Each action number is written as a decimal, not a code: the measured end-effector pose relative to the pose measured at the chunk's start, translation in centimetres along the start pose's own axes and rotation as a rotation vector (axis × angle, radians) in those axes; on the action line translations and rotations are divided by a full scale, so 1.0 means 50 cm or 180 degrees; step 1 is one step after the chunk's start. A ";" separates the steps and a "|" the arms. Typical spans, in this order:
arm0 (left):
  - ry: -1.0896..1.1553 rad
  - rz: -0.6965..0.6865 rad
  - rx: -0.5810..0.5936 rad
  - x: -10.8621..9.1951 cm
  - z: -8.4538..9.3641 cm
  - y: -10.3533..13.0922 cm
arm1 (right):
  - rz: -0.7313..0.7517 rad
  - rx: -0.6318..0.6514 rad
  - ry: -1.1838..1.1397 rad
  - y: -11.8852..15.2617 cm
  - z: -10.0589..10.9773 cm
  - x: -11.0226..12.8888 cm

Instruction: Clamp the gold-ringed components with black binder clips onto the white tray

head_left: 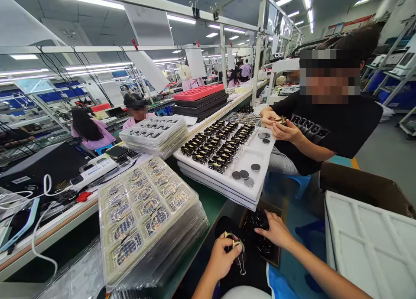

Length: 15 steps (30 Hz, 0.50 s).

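My left hand (222, 258) is closed in a pinch low in the view. In its fingers is a binder clip (241, 266) with wire handles hanging down, together with a small gold-rimmed part (230, 235); the details are partly hidden by the fingers. My right hand (276, 232) reaches into a box (277, 253) of loose black binder clips (260, 229). Its thumb and fingers are apart, the fingertips among the clips. Above both hands, a white foam tray (224, 174) carries rows of black clips with gold parts (216, 145) and several grey discs (249, 182).
Stacked clear trays (152, 216) of round patterned parts stand at left. Behind are another tray stack (154, 136) and red and black trays (198, 93). A co-worker (308, 125) sits at right, holding a small part. White foam trays (370, 229) stand at lower right.
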<state>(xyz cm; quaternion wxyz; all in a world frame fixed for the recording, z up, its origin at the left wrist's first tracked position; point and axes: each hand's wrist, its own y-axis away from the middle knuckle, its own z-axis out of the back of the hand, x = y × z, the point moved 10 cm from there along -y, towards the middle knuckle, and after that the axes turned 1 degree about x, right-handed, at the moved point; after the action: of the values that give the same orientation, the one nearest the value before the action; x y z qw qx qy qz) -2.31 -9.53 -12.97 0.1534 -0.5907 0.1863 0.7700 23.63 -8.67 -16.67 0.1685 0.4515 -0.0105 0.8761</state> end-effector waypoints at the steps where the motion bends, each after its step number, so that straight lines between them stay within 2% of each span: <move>1: 0.0080 -0.0063 -0.0188 -0.007 0.009 -0.003 | 0.0076 0.0150 -0.0105 0.008 -0.012 0.009; 2: 0.0130 -0.0107 -0.0343 -0.012 0.016 -0.005 | 0.0150 0.0489 -0.0377 0.024 -0.043 0.023; 4: 0.0172 -0.0137 -0.0551 -0.018 0.024 -0.007 | 0.0281 0.1451 -0.1098 0.078 -0.136 0.069; 5: 0.0185 -0.0132 -0.0628 -0.018 0.027 -0.007 | 0.0324 0.1801 -0.1424 0.108 -0.176 0.095; 6: 0.0204 -0.0114 -0.0699 -0.017 0.029 -0.007 | 0.0357 0.1982 -0.1676 0.132 -0.206 0.118; 9: 0.0287 -0.0091 -0.0820 -0.007 0.038 0.000 | 0.0287 0.1890 -0.2005 0.162 -0.249 0.152; 12: 0.0461 -0.0049 -0.0978 0.007 0.057 0.007 | 0.0148 0.1811 -0.2133 0.171 -0.256 0.154; 15: 0.0839 0.0142 -0.1293 0.030 0.082 0.015 | 0.0008 0.1933 -0.2541 0.187 -0.259 0.151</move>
<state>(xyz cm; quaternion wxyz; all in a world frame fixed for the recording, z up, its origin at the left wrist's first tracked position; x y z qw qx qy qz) -6.50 -8.25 -13.39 -0.0113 -0.7005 0.0590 0.7111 6.54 -13.12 -17.06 0.0112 0.7802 0.1807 0.5987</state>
